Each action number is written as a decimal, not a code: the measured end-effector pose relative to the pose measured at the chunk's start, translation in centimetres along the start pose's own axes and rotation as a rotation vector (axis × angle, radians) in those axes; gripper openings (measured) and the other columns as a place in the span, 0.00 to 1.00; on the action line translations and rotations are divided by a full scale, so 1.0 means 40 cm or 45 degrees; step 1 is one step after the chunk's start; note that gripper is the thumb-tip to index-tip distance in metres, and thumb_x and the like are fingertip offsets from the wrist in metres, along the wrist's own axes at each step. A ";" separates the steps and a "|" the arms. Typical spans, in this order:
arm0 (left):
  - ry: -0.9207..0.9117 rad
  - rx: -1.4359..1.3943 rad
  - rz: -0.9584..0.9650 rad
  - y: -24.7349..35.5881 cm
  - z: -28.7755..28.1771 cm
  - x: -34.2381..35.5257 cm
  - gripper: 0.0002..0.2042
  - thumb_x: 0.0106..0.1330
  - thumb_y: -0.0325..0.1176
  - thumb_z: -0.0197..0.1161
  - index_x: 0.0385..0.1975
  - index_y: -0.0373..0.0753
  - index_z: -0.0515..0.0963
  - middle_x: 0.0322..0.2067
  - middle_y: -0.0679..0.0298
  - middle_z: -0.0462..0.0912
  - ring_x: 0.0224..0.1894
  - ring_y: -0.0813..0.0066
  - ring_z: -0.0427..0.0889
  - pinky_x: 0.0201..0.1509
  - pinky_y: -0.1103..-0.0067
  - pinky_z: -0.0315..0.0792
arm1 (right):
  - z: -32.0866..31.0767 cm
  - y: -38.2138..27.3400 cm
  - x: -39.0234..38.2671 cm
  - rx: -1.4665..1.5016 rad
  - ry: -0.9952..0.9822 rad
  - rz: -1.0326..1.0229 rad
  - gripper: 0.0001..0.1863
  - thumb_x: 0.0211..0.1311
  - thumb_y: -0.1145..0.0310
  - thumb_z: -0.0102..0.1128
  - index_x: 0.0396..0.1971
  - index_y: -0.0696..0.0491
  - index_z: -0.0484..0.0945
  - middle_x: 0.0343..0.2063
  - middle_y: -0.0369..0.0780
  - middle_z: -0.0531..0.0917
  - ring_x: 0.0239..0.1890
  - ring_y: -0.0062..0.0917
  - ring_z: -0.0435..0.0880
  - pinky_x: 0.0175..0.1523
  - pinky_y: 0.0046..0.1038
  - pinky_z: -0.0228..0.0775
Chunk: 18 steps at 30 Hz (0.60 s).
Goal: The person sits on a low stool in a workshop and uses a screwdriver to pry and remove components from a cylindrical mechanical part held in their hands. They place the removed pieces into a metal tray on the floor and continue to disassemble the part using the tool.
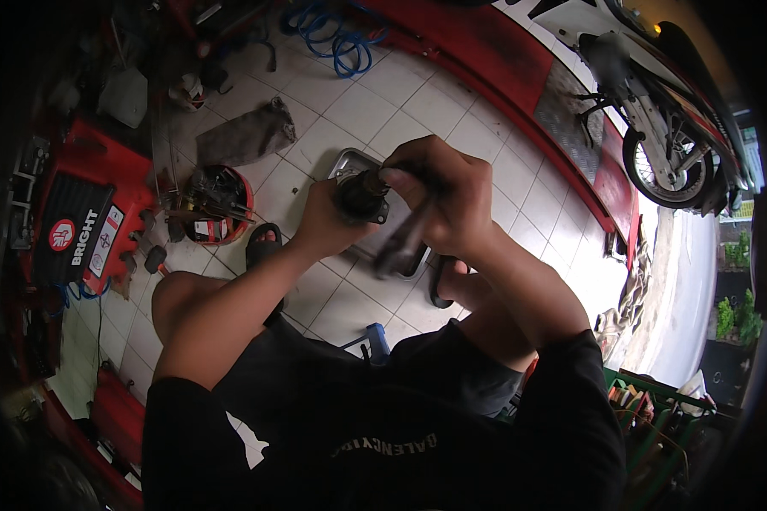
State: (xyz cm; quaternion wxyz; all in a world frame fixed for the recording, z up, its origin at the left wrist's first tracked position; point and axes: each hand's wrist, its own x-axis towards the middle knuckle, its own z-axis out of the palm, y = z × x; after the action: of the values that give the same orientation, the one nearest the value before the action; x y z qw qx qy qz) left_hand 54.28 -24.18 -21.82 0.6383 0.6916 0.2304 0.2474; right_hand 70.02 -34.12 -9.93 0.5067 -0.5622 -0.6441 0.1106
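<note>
My left hand [322, 223] is wrapped round a dark, round metal part [363, 198] with a flange that has a bolt hole. The part is held up above a silver metal tray [347, 158] on the floor. My right hand [453, 189] is closed, its thumb and fingers close against the part's upper end. Out of the right hand's lower side runs a long dark tool [400, 249], smeared by motion, so its kind is unclear. Both hands hide much of the part and of the tray's middle.
White floor tiles surround the tray. To the left are a round red tub [240, 192] of tools, a dark cloth [245, 134] and a red-and-black case [81, 217]. A coiled blue hose [341, 47] lies at the back. A red lift platform [494, 60] and a motorcycle [656, 128] stand right.
</note>
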 end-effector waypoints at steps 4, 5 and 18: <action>0.089 -0.037 0.102 0.006 0.003 0.009 0.12 0.49 0.26 0.74 0.33 0.35 0.82 0.30 0.65 0.86 0.33 0.80 0.84 0.40 0.78 0.78 | 0.044 0.033 -0.017 -0.041 -0.118 0.021 0.10 0.54 0.81 0.64 0.38 0.58 0.77 0.27 0.46 0.85 0.30 0.39 0.88 0.35 0.31 0.78; 0.058 -0.126 0.039 0.008 -0.005 0.003 0.11 0.51 0.26 0.73 0.34 0.35 0.82 0.31 0.64 0.86 0.33 0.79 0.84 0.39 0.78 0.79 | 0.046 0.030 -0.017 -0.058 -0.141 0.043 0.11 0.54 0.81 0.63 0.38 0.58 0.77 0.27 0.46 0.85 0.30 0.40 0.88 0.36 0.32 0.78; 0.031 0.090 0.219 0.038 -0.049 0.023 0.16 0.49 0.33 0.79 0.35 0.33 0.82 0.29 0.66 0.86 0.33 0.85 0.83 0.38 0.82 0.78 | 0.054 0.031 -0.021 -0.207 -0.152 -0.129 0.09 0.55 0.81 0.64 0.37 0.60 0.78 0.29 0.47 0.85 0.29 0.44 0.85 0.33 0.36 0.77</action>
State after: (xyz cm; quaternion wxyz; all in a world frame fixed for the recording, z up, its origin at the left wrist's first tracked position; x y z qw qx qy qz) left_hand 53.74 -22.20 -20.14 0.5870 0.7279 0.1866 0.3012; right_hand 68.98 -33.49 -12.25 0.4250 -0.5606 -0.7077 0.0656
